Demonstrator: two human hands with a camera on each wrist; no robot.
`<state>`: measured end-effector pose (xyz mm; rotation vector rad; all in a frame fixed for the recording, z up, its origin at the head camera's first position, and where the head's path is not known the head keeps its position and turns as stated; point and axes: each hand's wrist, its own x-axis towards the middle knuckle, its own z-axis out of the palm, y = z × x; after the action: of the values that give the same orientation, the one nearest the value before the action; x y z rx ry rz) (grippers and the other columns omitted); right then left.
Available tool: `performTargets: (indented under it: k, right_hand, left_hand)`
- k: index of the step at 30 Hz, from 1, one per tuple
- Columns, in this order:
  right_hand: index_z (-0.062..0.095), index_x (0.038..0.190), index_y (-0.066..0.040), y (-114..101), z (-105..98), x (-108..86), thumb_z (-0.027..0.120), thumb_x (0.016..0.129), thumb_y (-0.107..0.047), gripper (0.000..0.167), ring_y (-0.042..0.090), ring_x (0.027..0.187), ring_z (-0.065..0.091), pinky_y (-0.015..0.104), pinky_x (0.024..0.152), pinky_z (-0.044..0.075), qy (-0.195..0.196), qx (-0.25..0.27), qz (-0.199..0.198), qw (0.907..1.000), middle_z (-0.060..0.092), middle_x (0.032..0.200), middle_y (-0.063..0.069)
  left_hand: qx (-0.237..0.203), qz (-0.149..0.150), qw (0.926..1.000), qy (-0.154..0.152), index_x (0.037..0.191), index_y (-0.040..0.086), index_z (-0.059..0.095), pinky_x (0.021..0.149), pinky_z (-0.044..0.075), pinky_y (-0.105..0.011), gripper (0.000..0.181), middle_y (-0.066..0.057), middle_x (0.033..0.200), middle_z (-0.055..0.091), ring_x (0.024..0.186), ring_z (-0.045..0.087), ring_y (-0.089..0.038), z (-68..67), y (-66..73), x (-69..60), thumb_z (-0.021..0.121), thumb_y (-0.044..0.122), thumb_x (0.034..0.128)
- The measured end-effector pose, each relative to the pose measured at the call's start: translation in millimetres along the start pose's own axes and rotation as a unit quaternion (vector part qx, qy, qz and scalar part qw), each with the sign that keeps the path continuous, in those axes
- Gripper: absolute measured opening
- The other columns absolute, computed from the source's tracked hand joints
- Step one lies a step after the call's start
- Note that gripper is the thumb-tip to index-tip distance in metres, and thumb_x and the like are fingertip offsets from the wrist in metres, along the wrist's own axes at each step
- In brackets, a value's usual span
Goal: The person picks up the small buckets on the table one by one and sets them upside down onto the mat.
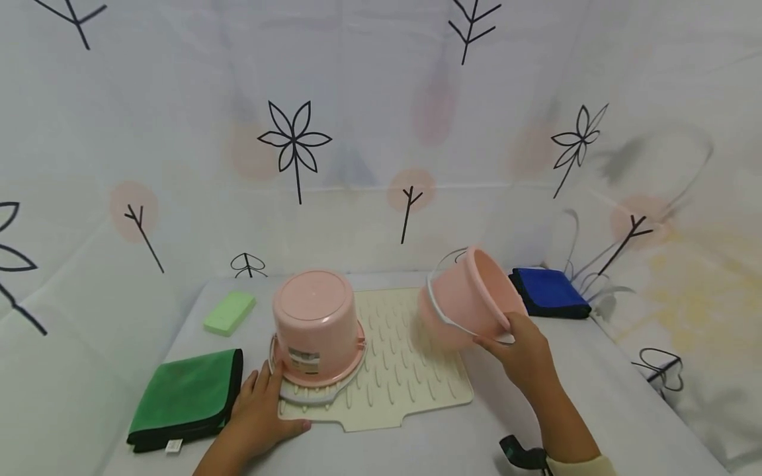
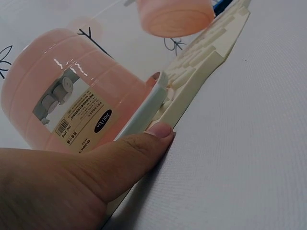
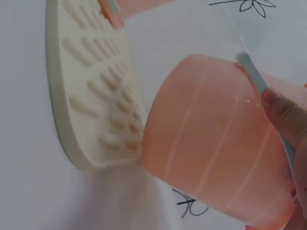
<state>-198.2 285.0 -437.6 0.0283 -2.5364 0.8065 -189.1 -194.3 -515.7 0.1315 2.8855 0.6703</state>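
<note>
A pink bucket [image 1: 315, 311] stands upside down on the left part of a cream ridged drying mat [image 1: 387, 390], its grey handle [image 2: 148, 108] lying round the rim. Beside it is my left hand [image 1: 256, 413], fingers extended by the rim and thumb along the mat's front edge; in the left wrist view the thumb [image 2: 144, 143] lies close to the handle. A second pink bucket [image 1: 455, 297] is tilted over the mat's right side, its mouth turned to the right. My right hand [image 1: 520, 354] grips this bucket at the rim, thumb on its grey handle [image 3: 254, 74].
Left of the mat lie a folded green cloth [image 1: 184, 393] with black trim and a light green sponge [image 1: 229, 313]. A folded blue cloth [image 1: 550, 291] sits at the back right. A patterned white curtain [image 1: 357, 132] surrounds the white table [image 1: 440, 449].
</note>
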Motion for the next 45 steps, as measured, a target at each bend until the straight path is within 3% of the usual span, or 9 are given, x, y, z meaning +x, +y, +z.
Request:
performTargets:
  k: [6, 10, 15, 19, 23, 28, 33, 40, 45]
  right_hand:
    - [0.060, 0.131, 0.002, -11, 1, -11.5, 0.088, 0.086, -0.039, 0.067, 0.045, 0.118, 0.066, 0.061, 0.090, 0.058, -0.007, 0.036, 0.040, 0.9985, 0.069, 0.126, 0.026]
    - [0.061, 0.133, 0.002, -18, 1, -18.2, 0.089, 0.084, -0.040, 0.070, 0.043, 0.118, 0.068, 0.048, 0.083, 0.063, 0.005, 0.062, 0.057, 0.9965, 0.070, 0.127, 0.025]
    - [0.061, 0.127, 0.001, -25, 5, -29.2, 0.092, 0.080, -0.042, 0.071, 0.028, 0.087, 0.070, 0.024, 0.062, 0.053, 0.027, 0.088, 0.101, 0.9906, 0.071, 0.121, 0.024]
    - [0.060, 0.123, -0.001, -31, 9, -36.4, 0.091, 0.081, -0.042, 0.067, 0.012, 0.063, 0.053, 0.024, 0.052, 0.043, 0.032, 0.114, 0.136, 0.9836, 0.063, 0.100, 0.019]
    - [0.059, 0.124, -0.001, -34, 13, -40.9, 0.091, 0.081, -0.039, 0.066, 0.011, 0.060, 0.040, 0.025, 0.049, 0.037, 0.041, 0.146, 0.160, 0.9754, 0.046, 0.087, 0.009]
    - [0.059, 0.131, 0.000, -35, 18, -43.7, 0.091, 0.083, -0.028, 0.065, 0.015, 0.072, 0.043, 0.023, 0.054, 0.040, 0.064, 0.215, 0.164, 0.9606, 0.048, 0.091, 0.008]
    - [0.054, 0.135, 0.001, -35, 20, -45.0, 0.087, 0.088, -0.024, 0.063, 0.010, 0.097, 0.057, 0.009, 0.077, 0.051, 0.055, 0.282, 0.165, 0.9434, 0.063, 0.119, 0.012]
    - [0.051, 0.134, 0.004, -32, 27, -47.6, 0.084, 0.089, -0.010, 0.058, 0.002, 0.109, 0.063, 0.010, 0.091, 0.052, 0.045, 0.342, 0.150, 0.9267, 0.063, 0.127, 0.009]
    - [0.050, 0.132, 0.003, -33, 30, -48.6, 0.083, 0.089, -0.003, 0.055, 0.004, 0.110, 0.065, 0.014, 0.092, 0.055, 0.043, 0.381, 0.144, 0.9122, 0.063, 0.123, 0.003]
  left_hand:
    - [0.000, -0.006, 1.0000, -0.004, 0.167, 0.001, 0.016, 0.115, 0.018, -0.081, 0.151, -0.037, 0.168, 0.016, 0.150, 0.013, -0.064, -0.4, -0.4, 0.8, 0.084, 0.083, 0.0596]
    - [-0.001, -0.011, 0.9999, -0.006, 0.167, 0.001, 0.015, 0.114, 0.018, -0.081, 0.151, -0.037, 0.168, 0.015, 0.150, 0.012, -0.064, -1.5, -0.9, 0.3, 0.084, 0.082, 0.0596]
    - [-0.022, -0.020, 0.9995, -0.010, 0.166, 0.000, 0.016, 0.114, 0.018, -0.082, 0.152, -0.039, 0.166, 0.016, 0.150, 0.011, -0.065, -3.9, 0.3, -2.1, 0.088, 0.078, 0.0579]
    - [-0.028, -0.021, 0.9993, -0.011, 0.166, -0.001, 0.018, 0.113, 0.019, -0.082, 0.150, -0.040, 0.166, 0.017, 0.149, 0.011, -0.066, -7.0, 1.5, -3.8, 0.091, 0.075, 0.0578]
    - [-0.023, -0.015, 0.9995, -0.013, 0.165, -0.001, 0.019, 0.113, 0.020, -0.082, 0.148, -0.040, 0.166, 0.017, 0.149, 0.012, -0.066, -9.3, 1.9, -3.0, 0.090, 0.075, 0.0596]
    - [-0.043, -0.004, 0.9989, -0.018, 0.165, 0.000, 0.021, 0.115, 0.018, -0.081, 0.132, -0.040, 0.165, 0.018, 0.150, 0.012, -0.066, -13.6, 0.2, -2.5, 0.082, 0.073, 0.0736]
    - [-0.083, 0.026, 0.9961, -0.010, 0.163, -0.004, 0.025, 0.119, 0.013, -0.077, 0.108, -0.038, 0.163, 0.028, 0.151, 0.020, -0.061, -23.9, -1.0, -3.0, 0.074, 0.059, 0.0906]
    - [-0.144, -0.007, 0.9895, 0.011, 0.162, -0.003, 0.027, 0.114, 0.035, -0.071, 0.093, -0.035, 0.163, 0.031, 0.149, 0.033, -0.056, -47.7, 7.2, -5.4, 0.068, 0.052, 0.0991]
    - [-0.169, -0.005, 0.9834, 0.065, 0.164, 0.001, 0.024, 0.110, 0.043, -0.067, 0.084, -0.031, 0.163, 0.030, 0.143, 0.044, -0.054, -69.2, 24.5, -12.9, 0.056, 0.054, 0.1055]
